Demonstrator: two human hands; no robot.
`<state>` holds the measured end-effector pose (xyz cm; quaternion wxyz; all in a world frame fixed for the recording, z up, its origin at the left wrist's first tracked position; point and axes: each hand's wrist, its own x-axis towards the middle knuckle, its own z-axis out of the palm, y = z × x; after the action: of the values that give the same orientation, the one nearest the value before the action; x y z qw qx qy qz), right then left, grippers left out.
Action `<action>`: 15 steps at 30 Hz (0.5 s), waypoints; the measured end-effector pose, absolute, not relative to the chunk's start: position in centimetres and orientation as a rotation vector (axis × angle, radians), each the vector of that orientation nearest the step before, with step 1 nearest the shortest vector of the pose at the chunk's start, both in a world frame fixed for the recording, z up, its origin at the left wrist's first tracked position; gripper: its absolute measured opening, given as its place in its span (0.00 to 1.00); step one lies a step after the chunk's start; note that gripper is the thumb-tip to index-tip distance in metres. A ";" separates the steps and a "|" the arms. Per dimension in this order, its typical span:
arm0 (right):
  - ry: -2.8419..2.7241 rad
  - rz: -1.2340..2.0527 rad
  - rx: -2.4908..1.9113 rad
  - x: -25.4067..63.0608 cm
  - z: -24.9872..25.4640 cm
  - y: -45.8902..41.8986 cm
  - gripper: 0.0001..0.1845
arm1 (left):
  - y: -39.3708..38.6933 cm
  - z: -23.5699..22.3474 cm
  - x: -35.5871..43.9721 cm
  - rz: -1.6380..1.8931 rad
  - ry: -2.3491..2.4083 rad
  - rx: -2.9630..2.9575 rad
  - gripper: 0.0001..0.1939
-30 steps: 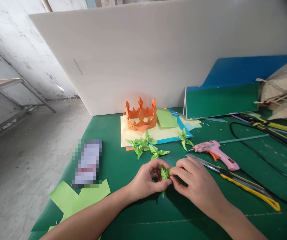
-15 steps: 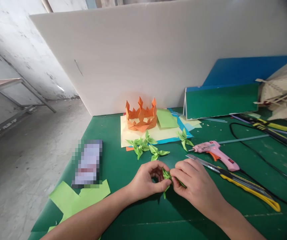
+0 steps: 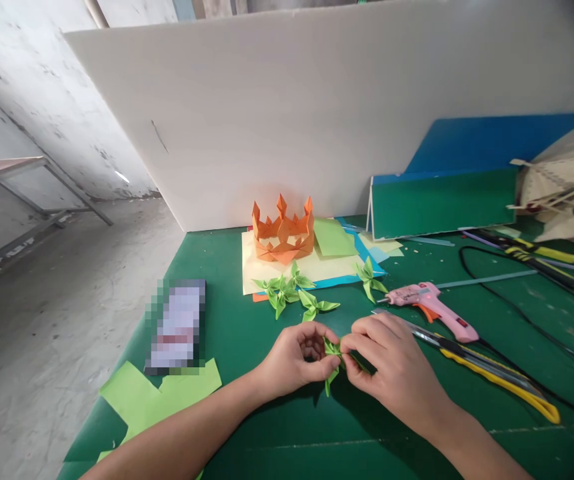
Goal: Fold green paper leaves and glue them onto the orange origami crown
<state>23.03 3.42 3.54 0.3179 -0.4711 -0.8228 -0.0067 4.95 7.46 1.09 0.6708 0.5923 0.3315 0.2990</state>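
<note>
Between both hands is a green folded paper flower (image 3: 333,350), held just above the green table. My left hand (image 3: 299,357) pinches its left side between thumb and forefinger. From the right, my right hand (image 3: 379,353) grips a petal with thumb and fingertips, and the fingers cover part of it. Beyond the hands lie several similar green paper flowers, among them one close by (image 3: 314,305) and another (image 3: 369,280) by the glue gun's nozzle. An orange paper crown (image 3: 283,240) stands on stacked paper sheets (image 3: 261,273) behind them.
A pink glue gun (image 3: 437,303) with a black cord and a yellow utility knife (image 3: 497,373) lie to the right. A blurred-out phone (image 3: 177,327) and green paper sheets (image 3: 161,397) are at left. A white board (image 3: 267,113) stands behind the table.
Both hands keep hold of the paper flower in nearly the same place. Only slight shifts of the fingers and of the view show.
</note>
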 end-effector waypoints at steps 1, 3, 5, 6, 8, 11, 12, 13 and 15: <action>-2.172 -0.019 -1.246 23.0 3.5 3.4 0.07 | 7.4 1.1 5.0 0.672 0.739 1.356 0.14; -2.187 -0.010 -1.263 22.9 3.3 3.3 0.08 | 7.2 1.2 5.0 0.672 0.720 1.403 0.15; -2.192 -0.006 -1.275 22.8 3.3 3.2 0.08 | 7.1 1.3 5.1 0.678 0.716 1.425 0.16; -2.187 -0.008 -1.281 22.8 3.3 3.2 0.08 | 7.0 1.3 5.1 0.680 0.723 1.422 0.16; -2.173 -0.014 -1.289 22.8 3.5 3.2 0.08 | 7.0 1.4 5.1 0.685 0.748 1.397 0.15; -2.163 0.004 -1.290 23.2 3.8 3.3 0.06 | 7.1 1.5 5.1 0.682 0.764 1.335 0.14; -2.168 0.019 -1.293 23.4 4.0 3.3 0.04 | 7.2 1.5 5.1 0.681 0.765 1.317 0.13; -2.176 0.037 -1.301 23.6 4.1 3.4 0.03 | 7.2 1.5 5.1 0.678 0.766 1.302 0.13; -2.199 0.072 -1.326 23.9 4.2 3.4 0.02 | 7.3 1.5 5.1 0.670 0.769 1.287 0.14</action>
<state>23.87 3.42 4.19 0.2826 -0.4952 -0.8211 0.0268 5.10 7.29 1.51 0.6815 0.5736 0.3425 0.2987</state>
